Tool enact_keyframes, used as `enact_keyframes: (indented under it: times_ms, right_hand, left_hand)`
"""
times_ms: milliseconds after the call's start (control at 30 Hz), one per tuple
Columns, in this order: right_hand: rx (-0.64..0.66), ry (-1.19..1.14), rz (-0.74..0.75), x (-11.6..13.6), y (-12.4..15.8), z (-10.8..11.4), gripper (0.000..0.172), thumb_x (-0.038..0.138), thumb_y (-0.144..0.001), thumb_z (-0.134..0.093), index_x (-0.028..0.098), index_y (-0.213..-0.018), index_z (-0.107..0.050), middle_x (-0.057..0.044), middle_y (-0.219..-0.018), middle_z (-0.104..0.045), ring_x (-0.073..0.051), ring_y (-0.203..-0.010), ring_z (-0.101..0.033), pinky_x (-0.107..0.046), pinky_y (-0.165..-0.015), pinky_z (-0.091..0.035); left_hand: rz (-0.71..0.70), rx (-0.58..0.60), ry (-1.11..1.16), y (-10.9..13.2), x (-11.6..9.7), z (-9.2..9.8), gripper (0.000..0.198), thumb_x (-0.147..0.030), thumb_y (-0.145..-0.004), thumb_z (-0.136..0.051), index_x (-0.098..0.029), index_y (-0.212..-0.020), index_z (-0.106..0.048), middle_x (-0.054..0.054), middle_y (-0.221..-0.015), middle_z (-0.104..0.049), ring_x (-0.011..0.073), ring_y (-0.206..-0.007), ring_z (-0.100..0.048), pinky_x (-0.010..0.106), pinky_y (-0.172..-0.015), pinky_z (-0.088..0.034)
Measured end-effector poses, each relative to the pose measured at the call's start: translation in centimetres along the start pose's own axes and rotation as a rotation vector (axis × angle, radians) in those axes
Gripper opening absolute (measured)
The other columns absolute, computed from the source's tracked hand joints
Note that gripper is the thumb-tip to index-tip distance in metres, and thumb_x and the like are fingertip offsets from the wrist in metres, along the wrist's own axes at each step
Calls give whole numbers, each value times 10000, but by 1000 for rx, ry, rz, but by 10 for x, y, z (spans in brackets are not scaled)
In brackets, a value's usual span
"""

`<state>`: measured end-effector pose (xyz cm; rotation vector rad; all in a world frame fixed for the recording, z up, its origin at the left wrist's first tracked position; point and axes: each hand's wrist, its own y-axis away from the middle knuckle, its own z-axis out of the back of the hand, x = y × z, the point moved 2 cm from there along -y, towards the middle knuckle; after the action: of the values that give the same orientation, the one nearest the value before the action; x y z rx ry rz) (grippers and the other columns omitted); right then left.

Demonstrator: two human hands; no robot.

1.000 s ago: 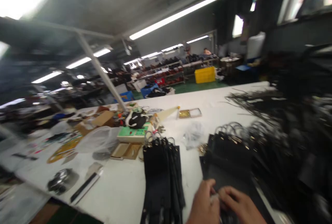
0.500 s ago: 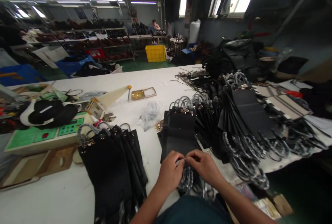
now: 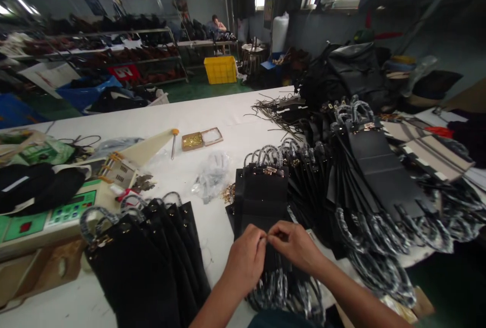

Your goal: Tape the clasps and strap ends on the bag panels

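**Q:** Hand status?

**A:** Left hand (image 3: 245, 259) and right hand (image 3: 294, 244) are both closed. The fingertips meet in a pinch on the near edge of the black panel (image 3: 261, 201).

**Q:** Panel location and material?

**A:** It lies flat on the white counter (image 3: 212, 115), directly before the person. It is matte, rectangular and leather-like, with a gold clasp (image 3: 270, 170) at the far edge. Looped handles (image 3: 281, 290) in glossy wrap lie below the wrists.

**Q:** Adjacent items?

**A:** A fanned stack of similar panels (image 3: 152, 252) lies to the left. An open tin of gold fittings (image 3: 192, 140) sits well beyond.
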<state>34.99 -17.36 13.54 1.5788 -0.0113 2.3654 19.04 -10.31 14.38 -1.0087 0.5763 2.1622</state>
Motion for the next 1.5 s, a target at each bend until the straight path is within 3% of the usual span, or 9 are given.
enact_keyframes:
  times_ms: [267, 500, 633, 700, 767, 900, 1100, 1267, 1500]
  right_hand:
    - [-37, 321, 143, -16, -52, 10, 113, 167, -808, -599, 204, -708, -636, 27, -712, -631, -118, -660, -570, -254, -646, -385]
    - [-40, -134, -48, -28, -108, 47, 181, 358, -848, -625, 192, -796, -672, -15, -737, -692, -157, -685, -610, -259, -639, -464]
    - [-221, -268, -128, -47, -149, 55, 378, 546, -859, -636, 173, -897, -675, -50, -778, -716, -190, -732, -653, -290, -689, -518]
    - [-249, -265, -121, -54, -165, 51, 383, 554, -863, -639, 176, -904, -676, -41, -758, -704, -190, -720, -656, -286, -675, -512]
    - [-290, -239, -109, -58, -173, 47, 360, 542, -877, -635, 186, -896, -681, -32, -764, -699, -186, -705, -661, -282, -661, -500]
    - [-374, -162, -87, -58, -177, 41, 327, 523, -901, -619, 203, -890, -685, -22, -804, -707, -187, -694, -681, -285, -664, -496]
    - [-476, -59, -99, -58, -183, 38, 340, 533, -902, -624, 205, -893, -709, -34, -779, -732, -198, -679, -684, -295, -667, -514]
    - [-521, 18, -91, -61, -186, 37, 316, 507, -911, -617, 225, -939, -758, -42, -870, -768, -209, -740, -703, -303, -716, -536]
    - [-552, 321, 37, -57, -182, 34, 294, 482, -943, -601, 284, -1069, -779, -35, -1022, -776, -197, -788, -695, -312, -803, -528]
  left_hand:
    - [164, -50, 191, -61, 20, -9, 187, -243, -896, -500, -192, -794, -649, 40, -860, -644, 184, -844, -599, 329, -793, -427]
    - [583, -31, 758, -123, 62, -16, 232, -425, -864, -569, -196, -875, -611, -76, -558, -373, 84, -445, -318, 216, -431, -164]
    - [231, -90, 540, -160, 67, 1, 251, -414, -907, -582, -184, -891, -680, 63, -1017, -660, 91, -624, -531, 227, -532, -415]
    - [94, -103, 457, -174, 62, 8, 245, -381, -934, -555, -186, -878, -692, 91, -1307, -608, 127, -793, -616, 264, -669, -509]
    - [48, -89, 426, -183, 59, 11, 253, -376, -956, -527, -195, -891, -693, 85, -1362, -590, 165, -904, -642, 299, -769, -544]
    - [37, -96, 430, -189, 58, 11, 258, -378, -973, -511, -198, -905, -683, 82, -1350, -605, 198, -1012, -646, 311, -818, -563]
    - [90, -72, 544, -187, 64, 7, 299, -442, -970, -516, -183, -932, -660, 95, -1410, -558, 157, -849, -645, 236, -566, -541]
    - [86, -85, 562, -188, 64, 8, 297, -442, -967, -528, -182, -926, -665, 94, -1408, -553, 159, -878, -648, 230, -594, -561]
    - [236, -240, 682, -169, 82, 11, 347, -508, -900, -598, -177, -943, -690, 106, -1340, -559, 175, -894, -638, 229, -540, -575]
